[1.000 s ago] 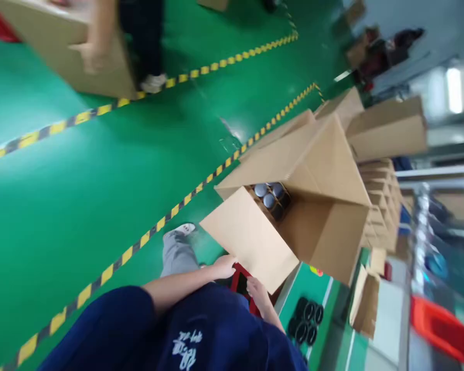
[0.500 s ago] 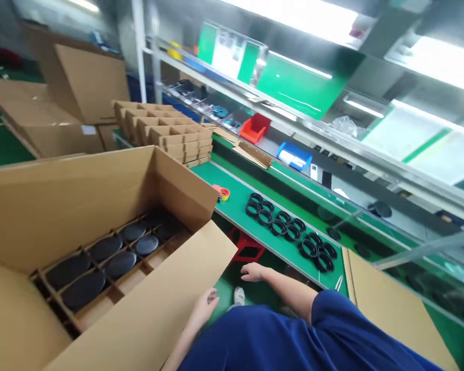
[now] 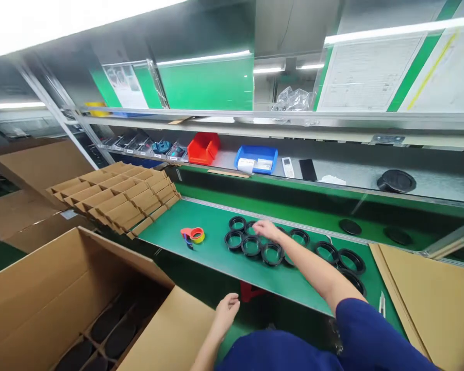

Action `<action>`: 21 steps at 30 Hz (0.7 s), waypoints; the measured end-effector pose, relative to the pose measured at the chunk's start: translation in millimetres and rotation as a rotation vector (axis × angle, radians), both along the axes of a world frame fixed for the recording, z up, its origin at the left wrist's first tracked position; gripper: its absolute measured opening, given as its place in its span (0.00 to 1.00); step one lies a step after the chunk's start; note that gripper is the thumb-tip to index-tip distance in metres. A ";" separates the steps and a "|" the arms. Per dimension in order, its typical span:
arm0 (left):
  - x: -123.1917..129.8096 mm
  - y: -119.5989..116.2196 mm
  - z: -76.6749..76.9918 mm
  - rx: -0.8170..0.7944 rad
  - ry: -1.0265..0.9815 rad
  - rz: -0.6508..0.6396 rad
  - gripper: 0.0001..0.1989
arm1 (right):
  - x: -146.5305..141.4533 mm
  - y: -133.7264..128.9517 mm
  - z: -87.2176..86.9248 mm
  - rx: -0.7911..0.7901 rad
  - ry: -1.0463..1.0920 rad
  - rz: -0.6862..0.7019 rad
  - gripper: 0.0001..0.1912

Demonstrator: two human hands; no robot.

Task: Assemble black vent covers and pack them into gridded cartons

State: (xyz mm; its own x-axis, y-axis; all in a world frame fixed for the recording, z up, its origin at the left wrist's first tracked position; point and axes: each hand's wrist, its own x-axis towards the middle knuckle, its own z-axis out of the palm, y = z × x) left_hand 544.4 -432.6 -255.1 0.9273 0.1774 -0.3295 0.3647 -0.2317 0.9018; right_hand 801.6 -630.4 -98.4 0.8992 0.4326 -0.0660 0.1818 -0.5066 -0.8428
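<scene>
My right hand (image 3: 266,230) reaches out over several black rubber rings (image 3: 251,246) lying on the green workbench (image 3: 201,242), its fingers just above the rings and holding nothing visible. My left hand (image 3: 227,312) hangs empty in the air, a little apart from the flap of an open cardboard box (image 3: 166,330) at lower left. Inside the box, cardboard dividers separate dark round discs (image 3: 118,340). The box's lower part is cut off by the frame.
A stack of cardboard dividers (image 3: 116,196) stands at the bench's left end, near a red and yellow tape roll (image 3: 193,235). A shelf behind holds a red bin (image 3: 203,148), a blue bin (image 3: 255,158) and a black lid (image 3: 396,180). Flat cardboard (image 3: 429,304) lies at right.
My view has swung up from the box to the bench and shelves. My right hand has moved out over the rings. My left hand has come away from the box flap.
</scene>
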 end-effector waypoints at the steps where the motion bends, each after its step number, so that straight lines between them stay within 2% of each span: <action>1: 16.9 -11.3 7.7 0.014 -0.011 -0.010 0.29 | 33.2 -0.9 17.2 0.075 -0.022 -0.045 0.12; 5: 62.9 -40.8 35.8 0.027 -0.055 0.011 0.28 | 154.8 5.7 86.6 0.332 -0.091 -0.203 0.12; 7: 71.5 -43.7 44.0 0.031 -0.060 0.046 0.28 | 202.9 13.8 113.6 0.421 -0.103 -0.277 0.13; 9: 72.7 -38.8 48.0 0.042 -0.053 0.086 0.28 | 240.2 23.5 131.7 0.482 -0.089 -0.352 0.14; 12: 69.9 -20.8 51.4 0.082 -0.040 0.164 0.28 | 277.3 38.8 143.0 0.525 -0.021 -0.433 0.14; 16: 80.5 4.8 63.2 0.122 -0.050 0.236 0.28 | 302.7 55.3 143.8 0.530 0.030 -0.431 0.11; 18: 98.8 11.3 74.3 0.122 -0.070 0.231 0.29 | 310.7 60.6 144.2 0.527 0.006 -0.418 0.11; 21: 143.4 11.6 96.4 0.116 -0.120 0.182 0.29 | 321.3 66.2 147.9 0.513 -0.046 -0.415 0.11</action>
State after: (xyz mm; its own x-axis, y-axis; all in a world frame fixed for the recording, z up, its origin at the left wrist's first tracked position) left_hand 687.8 -421.0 -158.6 0.9077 0.3757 -0.1868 0.3022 -0.2763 0.9123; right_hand 1122.9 -564.2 49.5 0.9950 0.0161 0.0984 0.0994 -0.0788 -0.9919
